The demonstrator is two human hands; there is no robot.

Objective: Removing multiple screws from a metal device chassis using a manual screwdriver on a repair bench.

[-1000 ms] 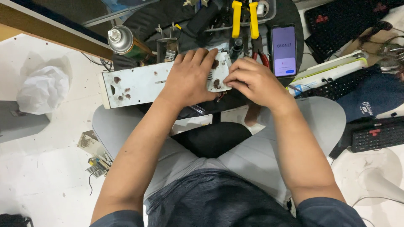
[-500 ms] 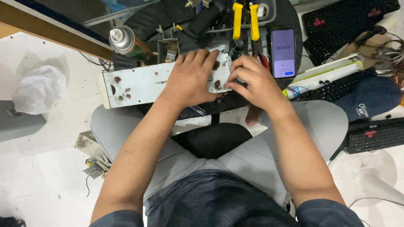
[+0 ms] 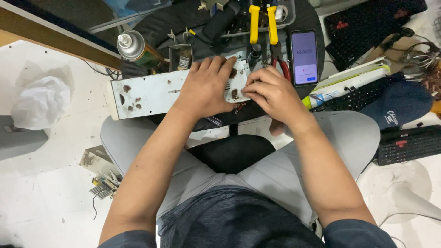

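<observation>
A long white metal panel [image 3: 147, 94] with rust spots lies across the edge of a dark round stool top [image 3: 183, 23] in front of my knees. My left hand [image 3: 204, 87] rests flat on the panel's right half and presses it down. My right hand [image 3: 271, 94] has its fingers curled at the panel's right end, pinching its edge beside a rusty patch. Whether a small part sits between those fingertips is hidden.
Yellow-handled pliers [image 3: 262, 23] and a phone [image 3: 304, 57] with a lit screen lie on the stool top behind the panel. A spray can [image 3: 133, 46] stands at the left. Keyboards [image 3: 409, 142] and a dark cap [image 3: 404, 108] are at right; a crumpled plastic bag [image 3: 41, 103] lies at left.
My right hand has shifted slightly left and closed its fingers tighter on the panel's right end. The left hand stays on the panel.
</observation>
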